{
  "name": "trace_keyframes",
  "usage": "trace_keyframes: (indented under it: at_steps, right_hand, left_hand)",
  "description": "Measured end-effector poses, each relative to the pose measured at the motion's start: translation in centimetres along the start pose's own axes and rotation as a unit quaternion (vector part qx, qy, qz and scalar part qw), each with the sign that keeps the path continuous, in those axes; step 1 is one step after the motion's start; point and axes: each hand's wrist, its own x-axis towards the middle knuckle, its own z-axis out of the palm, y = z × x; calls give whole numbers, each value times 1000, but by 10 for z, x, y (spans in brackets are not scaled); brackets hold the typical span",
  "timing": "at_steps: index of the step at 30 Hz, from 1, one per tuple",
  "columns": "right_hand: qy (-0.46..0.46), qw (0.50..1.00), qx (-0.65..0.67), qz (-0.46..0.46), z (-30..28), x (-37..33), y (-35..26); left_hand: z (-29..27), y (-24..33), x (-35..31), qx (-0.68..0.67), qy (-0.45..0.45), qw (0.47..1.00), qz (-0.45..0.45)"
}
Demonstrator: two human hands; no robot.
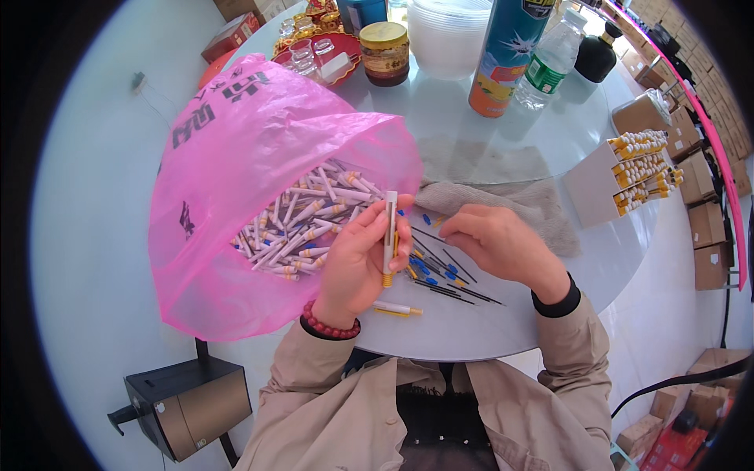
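Observation:
My left hand (349, 263) is closed around a white pen (390, 224) with a yellow lower end and a yellow clip, held nearly upright. To its right, my right hand (509, 242) has its fingers pinched over the table; whatever is between the fingertips is hidden. Between the hands lie several thin black pen refills (463, 297) and small blue plastic pieces (430, 280), with a few yellow ones among them. Another white-and-yellow pen (398, 308) rests near the table's front edge. Left of my hands, a pink plastic bag (216, 157) opens onto many white pen barrels (306, 216).
On the right stands a white box (591, 188) of upright-packed pens (640, 169). A grey-brown cloth (542, 212) lies behind my right hand. Farther back are a spray can (505, 63), a water bottle (550, 63), a jar (385, 59) and stacked plastic bowls (446, 39).

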Motion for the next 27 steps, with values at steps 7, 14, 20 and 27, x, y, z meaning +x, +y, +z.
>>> trace_keyframes:
  at_steps: [7, 14, 20, 27]
  right_hand:
    - [-10, 1000, 3, -24, 6, 2, -6]
    - [-43, 999, 13, -16, 10, 1, -8]
    - [4, 999, -16, -52, 15, 17, -17]
    - [-2, 993, -59, -100, 23, 51, -34]
  left_hand:
    - [4, -4, -4, 2, 58, 996, 73]
    - [-8, -9, -36, 147, 33, 966, 212]
    - [-8, -34, -54, 564, -129, 776, 251]
    - [-14, -36, -49, 594, -117, 757, 248]
